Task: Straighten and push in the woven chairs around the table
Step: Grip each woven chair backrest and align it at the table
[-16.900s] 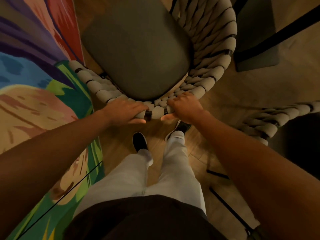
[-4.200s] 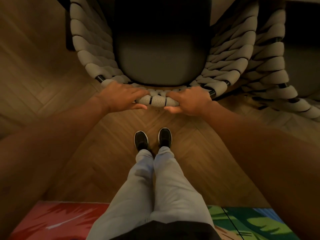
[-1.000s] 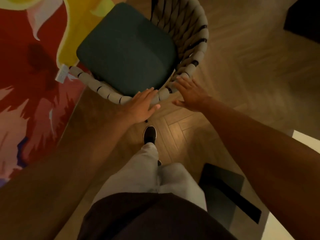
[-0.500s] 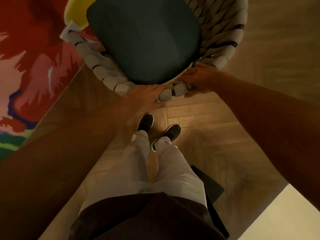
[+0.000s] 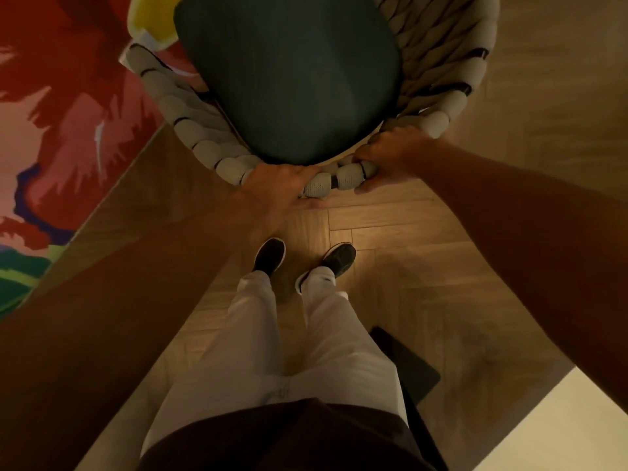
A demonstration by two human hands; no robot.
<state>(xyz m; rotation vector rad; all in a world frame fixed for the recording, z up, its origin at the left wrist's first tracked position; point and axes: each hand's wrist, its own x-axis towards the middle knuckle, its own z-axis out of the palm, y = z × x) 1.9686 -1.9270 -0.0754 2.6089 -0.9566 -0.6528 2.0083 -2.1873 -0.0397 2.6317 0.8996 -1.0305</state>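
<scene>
Chair: a woven chair [image 5: 204, 147] with thick pale rope wound round its curved back stands right in front of the person, seen from above, partly on the rug and partly on bare floor.
Seat: a dark teal cushion [image 5: 292, 73] fills the middle of the chair.
Left hand: the left hand [image 5: 278, 185] lies over the back rim, fingers curled across the rope and thumb underneath, gripping it.
Right hand: the right hand [image 5: 390, 158] grips the same rim just beside the left, fingers wrapped over the top and thumb below.
Rug: a bright rug [image 5: 51, 113] in red, pink, yellow, green and purple covers the floor to the left; the chair's left side stands over its edge.
Floor: a wooden herringbone floor [image 5: 424, 249] lies under the person's feet.
Feet: two dark shoes [image 5: 272, 253] point towards the chair, below pale trousers [image 5: 289, 351].
Writing: a small white tag [image 5: 144, 39] shows at the rug's edge near the chair, too small to read.
Dark thing: a flat black shape [image 5: 407, 365] lies on the floor behind the right leg; I cannot tell what it is.
</scene>
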